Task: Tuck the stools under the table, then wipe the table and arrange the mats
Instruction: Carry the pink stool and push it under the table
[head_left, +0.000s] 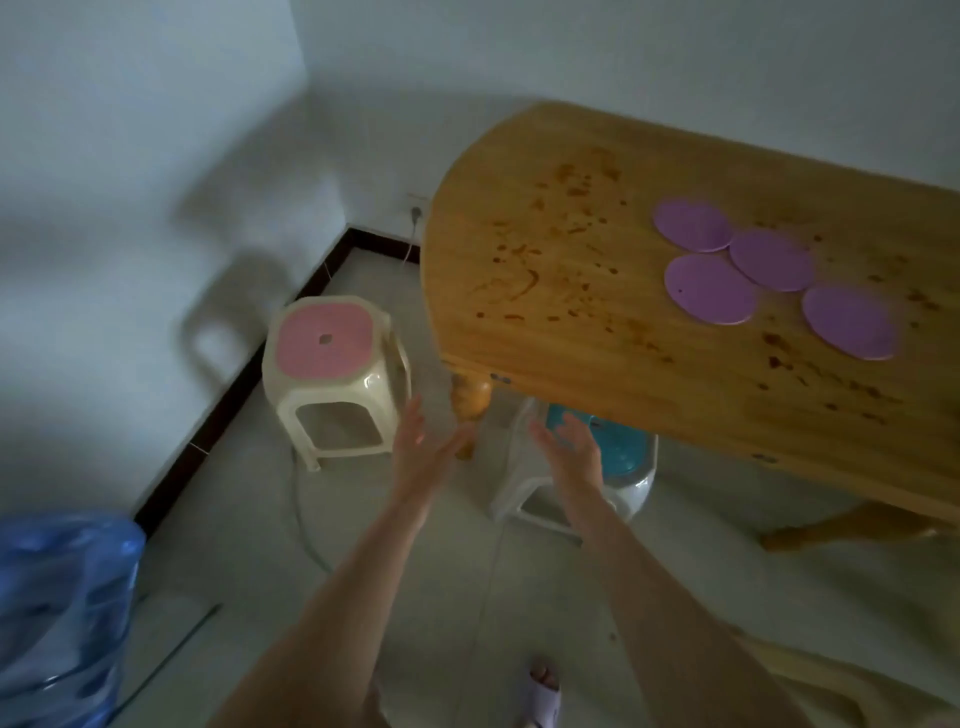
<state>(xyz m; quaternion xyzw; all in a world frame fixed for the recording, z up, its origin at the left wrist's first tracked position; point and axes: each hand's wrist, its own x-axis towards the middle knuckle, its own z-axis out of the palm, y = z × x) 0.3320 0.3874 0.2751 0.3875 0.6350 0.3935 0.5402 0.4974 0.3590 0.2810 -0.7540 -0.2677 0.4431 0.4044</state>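
A wooden table (545, 322) with brown stains fills the right of the head view. Several round purple mats (711, 290) lie overlapping on its top. A cream stool with a pink seat (324, 345) stands on the floor left of the table, near the wall. A white stool with a teal seat (621, 457) sits partly under the table's near edge. My left hand (421, 449) reaches forward, fingers apart, between the two stools. My right hand (569, 449) is open just in front of the teal stool, holding nothing.
A turned table leg (470, 402) stands between my hands. A blue plastic water bottle (57, 618) is at the lower left. A white cord (304, 499) runs across the tiled floor from a wall socket (415, 213). My sandalled foot (543, 686) shows below.
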